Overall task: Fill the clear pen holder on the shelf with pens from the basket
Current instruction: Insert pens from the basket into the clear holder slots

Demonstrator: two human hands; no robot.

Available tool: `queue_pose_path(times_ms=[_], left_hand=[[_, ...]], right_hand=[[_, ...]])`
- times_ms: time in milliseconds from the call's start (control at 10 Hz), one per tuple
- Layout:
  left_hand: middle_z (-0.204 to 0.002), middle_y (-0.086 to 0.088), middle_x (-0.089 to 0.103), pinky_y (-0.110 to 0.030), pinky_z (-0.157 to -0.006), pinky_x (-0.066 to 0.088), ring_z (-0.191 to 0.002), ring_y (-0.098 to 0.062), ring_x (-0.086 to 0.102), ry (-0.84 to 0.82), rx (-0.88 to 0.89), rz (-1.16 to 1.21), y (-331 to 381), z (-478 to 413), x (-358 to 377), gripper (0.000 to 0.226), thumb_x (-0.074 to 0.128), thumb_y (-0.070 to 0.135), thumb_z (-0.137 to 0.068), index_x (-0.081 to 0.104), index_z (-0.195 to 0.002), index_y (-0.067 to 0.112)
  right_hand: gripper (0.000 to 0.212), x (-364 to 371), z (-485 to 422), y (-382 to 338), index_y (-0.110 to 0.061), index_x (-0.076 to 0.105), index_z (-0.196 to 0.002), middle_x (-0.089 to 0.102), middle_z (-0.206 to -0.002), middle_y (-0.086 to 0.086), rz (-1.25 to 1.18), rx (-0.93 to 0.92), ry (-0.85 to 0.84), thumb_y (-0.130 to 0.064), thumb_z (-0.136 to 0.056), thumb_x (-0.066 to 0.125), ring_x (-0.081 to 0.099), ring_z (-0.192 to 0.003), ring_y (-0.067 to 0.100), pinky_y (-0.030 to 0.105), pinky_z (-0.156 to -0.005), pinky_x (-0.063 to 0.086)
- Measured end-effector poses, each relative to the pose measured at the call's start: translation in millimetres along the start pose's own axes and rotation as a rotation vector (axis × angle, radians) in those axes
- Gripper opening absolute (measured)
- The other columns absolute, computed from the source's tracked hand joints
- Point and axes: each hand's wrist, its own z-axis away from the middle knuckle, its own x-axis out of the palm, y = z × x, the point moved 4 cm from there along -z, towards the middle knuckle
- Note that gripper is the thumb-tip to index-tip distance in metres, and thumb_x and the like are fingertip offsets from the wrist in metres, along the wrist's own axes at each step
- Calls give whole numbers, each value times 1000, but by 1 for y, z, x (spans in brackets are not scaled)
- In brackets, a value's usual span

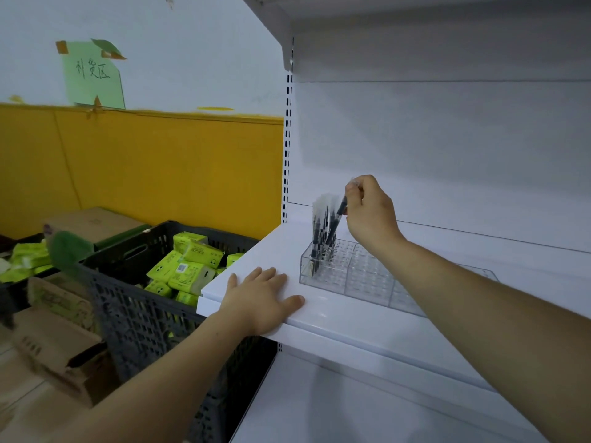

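Slanting pen point(335, 222) in right hand point(372, 215), tip down-left at clear pen holder point(367, 278)

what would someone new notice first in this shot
The right hand stands out first, pinching a dark pen and angling it into the left end of the clear pen holder on the white shelf, where a few wrapped pens stand. The left hand lies flat on the shelf's front edge. To its left, a dark basket holds bright green packs against a yellow wall.
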Motion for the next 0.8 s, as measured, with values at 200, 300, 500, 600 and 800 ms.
queue_pose_path(times_ms=[200,300,500,600,800], left_hand=[[-162,7,7,-53,-118,-2,-149,-14,1,-2,7,-13,0,1,1,70,27,67,-92,19,-152,32],[-162,7,6,-53,-118,-2,-149,-14,1,-2,10,-21,1,1,0,70,26,67,-92,18,-152,31],[-162,7,5,-53,-118,-2,-149,-15,0,-8,13,-27,1,2,1,70,25,67,-92,17,-152,32],[-162,7,5,-53,-118,-2,-149,-14,0,-10,9,-21,1,1,0,70,26,67,-92,17,-152,32],[-162,6,7,-53,-118,-2,-149,-16,2,-2,6,-2,2,0,-1,71,29,67,-92,20,-152,31]], right_hand=[[18,1,3,3,-15,51,-104,52,-79,-9,43,-7,-21,-26,-102,37,47,-68,9,28,-67,40],[21,9,7,8,-13,56,-107,52,-83,-10,81,24,-67,-27,-101,42,48,-72,8,24,-66,37],[19,21,13,16,-13,57,-106,57,-88,-2,113,77,-78,-28,-99,49,51,-76,17,26,-68,37],[16,20,10,16,-13,57,-99,58,-80,1,139,89,-90,-27,-98,49,51,-70,21,29,-60,38],[24,23,18,17,-8,59,-103,62,-86,7,231,111,-155,-30,-97,49,57,-80,27,34,-72,45]])
